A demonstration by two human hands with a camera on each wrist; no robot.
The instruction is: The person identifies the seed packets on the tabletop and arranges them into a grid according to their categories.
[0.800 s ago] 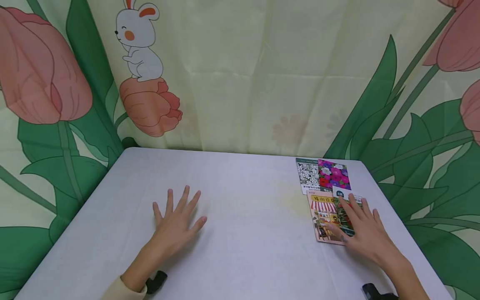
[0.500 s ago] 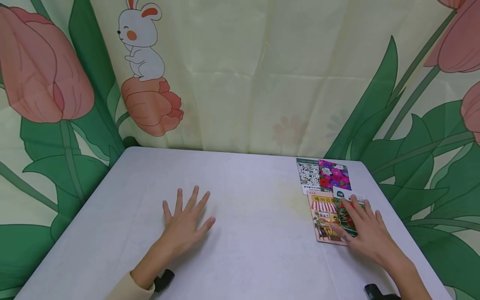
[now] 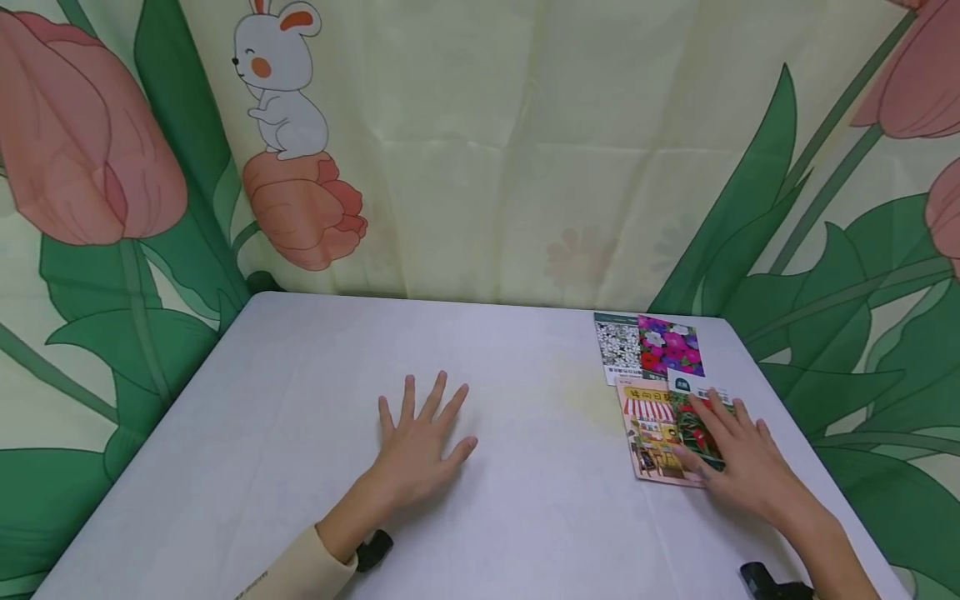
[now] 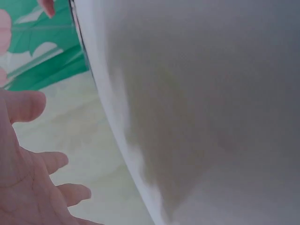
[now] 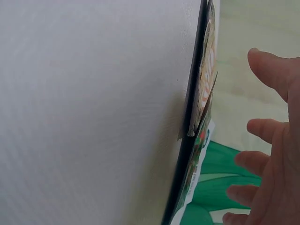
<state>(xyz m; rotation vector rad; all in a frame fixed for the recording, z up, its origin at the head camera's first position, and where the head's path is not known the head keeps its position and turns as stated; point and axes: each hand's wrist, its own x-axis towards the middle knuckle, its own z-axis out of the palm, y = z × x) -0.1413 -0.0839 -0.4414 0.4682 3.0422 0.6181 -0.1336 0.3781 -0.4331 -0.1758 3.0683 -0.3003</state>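
Note:
My left hand is over the middle of the white table, palm down, its fingers spread and holding nothing. In the left wrist view its thumb and fingers stand apart from the white surface. On the right, my right hand hovers with spread fingers over a printed packet with red and green plants, partly covering it. That packet overlaps a pink one with a striped shop awning. The right wrist view shows a gap between the fingers and both packets.
Behind these lie a packet with magenta flowers and one with white flowers, near the back right corner of the white table. A curtain printed with tulips and a rabbit hangs behind. Each wrist carries a black camera.
My left hand has moved to the right across the table, fingers still spread. The right hand has shifted slightly right over the packets, which stay in place.

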